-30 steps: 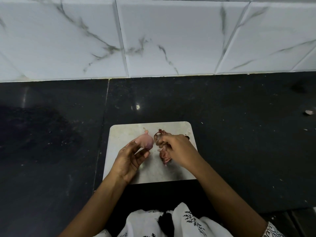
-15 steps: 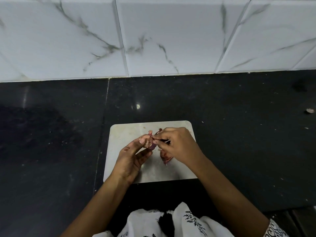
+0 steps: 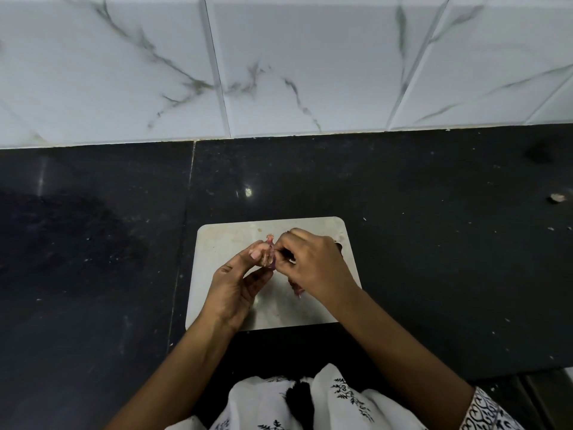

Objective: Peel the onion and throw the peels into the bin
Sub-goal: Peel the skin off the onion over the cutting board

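Near the bench's [image 3: 434,259] front edge, the left hand [image 3: 232,287] grips the onion [image 3: 268,256] while the right hand [image 3: 313,265] pinches its skin. Peeling seems mostly done; loose peels [image 3: 295,289] lie unbinned.

We see a dark stone bench [image 3: 434,243] with pale specks, a thin seam [image 3: 186,197] running from its back edge toward its front. A white, stained cutting board [image 3: 235,240] lies near the front edge, just right of the seam. A duller dark patch [image 3: 62,237] spreads toward the left edge, and a small pale scrap [image 3: 557,198] lies near the right edge. White marbled tiles [image 3: 294,57] rise along the back edge. Below the front edge we see a white garment [image 3: 341,405] with black print.
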`<state>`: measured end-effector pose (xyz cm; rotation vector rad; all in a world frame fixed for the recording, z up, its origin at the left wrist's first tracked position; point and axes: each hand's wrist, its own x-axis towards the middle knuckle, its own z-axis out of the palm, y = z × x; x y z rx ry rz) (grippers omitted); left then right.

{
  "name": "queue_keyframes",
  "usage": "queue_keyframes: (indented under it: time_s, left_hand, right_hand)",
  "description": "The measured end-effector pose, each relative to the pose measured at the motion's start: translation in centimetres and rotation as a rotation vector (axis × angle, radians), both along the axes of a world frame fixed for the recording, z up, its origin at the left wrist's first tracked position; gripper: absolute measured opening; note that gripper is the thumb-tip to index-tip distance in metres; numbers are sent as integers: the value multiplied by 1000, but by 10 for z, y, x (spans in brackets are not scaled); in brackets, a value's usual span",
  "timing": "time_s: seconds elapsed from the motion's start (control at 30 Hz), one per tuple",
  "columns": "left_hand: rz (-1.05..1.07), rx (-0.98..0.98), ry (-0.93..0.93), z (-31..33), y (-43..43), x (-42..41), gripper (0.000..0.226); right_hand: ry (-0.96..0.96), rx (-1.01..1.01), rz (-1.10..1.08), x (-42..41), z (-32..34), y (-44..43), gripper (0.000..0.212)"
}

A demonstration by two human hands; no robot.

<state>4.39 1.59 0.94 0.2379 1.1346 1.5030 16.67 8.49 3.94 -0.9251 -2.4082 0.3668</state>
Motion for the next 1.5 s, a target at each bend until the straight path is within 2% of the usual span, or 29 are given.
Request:
queue_keyframes:
  time_s: [0.07, 0.17, 0.27, 0.33, 0.47, 0.57, 0.63, 0.7, 0.8, 0.87, 0.97, 1.03, 1.1, 1.2, 1.3, 1.5]
  left_hand:
    - [-11, 8, -12, -1, -1, 0, 32]
    - [-31, 3, -57, -3, -2, 0, 37]
    - [-55, 25, -127, -5, -2, 1, 66]
    - [-60, 37, -167, -8, -3, -1, 69]
    - [-36, 25, -269, -8, -4, -6, 68]
    - [-22, 7, -275, -9, -5, -10, 51]
    - [-21, -11, -285, -11, -5, -12, 45]
    - [-23, -23, -299, -11, -5, -13, 49]
    - [-18, -24, -305, -8, -5, -12, 60]
    - [-24, -13, -286, -8, -5, -12, 61]
    - [-43, 36, -243, -10, -6, -11, 65]
    - [-57, 37, -236, -8, -8, -12, 47]
    - [-57, 31, -228, -4, -10, -12, 30]
    - [-74, 46, -157, 0, -12, -16, 39]
    - [-96, 44, -83, 4, -13, -22, 47]
    - [-99, 39, -107, 6, -13, -23, 38]
  right_hand:
    - [-1, -23, 16, 0, -2, 3, 8]
    - [131, -301, -47, 1, -2, 12, 6]
    - [246, -553, -200, 6, -10, 22, 8]
    - [282, -666, -258, 11, -14, 26, 7]
    - [171, -661, -247, 22, -13, 28, 5]
    - [101, -678, -167, 23, -9, 26, 15]
    - [131, -658, -154, 20, -9, 23, 15]
    - [154, -646, -155, 18, -10, 21, 14]
    - [42, -693, -114, 15, -9, 17, 22]
    - [-21, -655, -118, 14, -5, 15, 24]
    - [148, -725, -126, 11, 1, 14, 16]
    - [279, -868, -137, 4, 5, 9, 15]
    - [343, -909, -182, -3, 5, 4, 16]
    - [369, -907, -220, -9, 7, 0, 15]
    - [329, -821, -235, -12, 10, -1, 8]
    - [215, -557, -254, -21, 13, -11, 9]
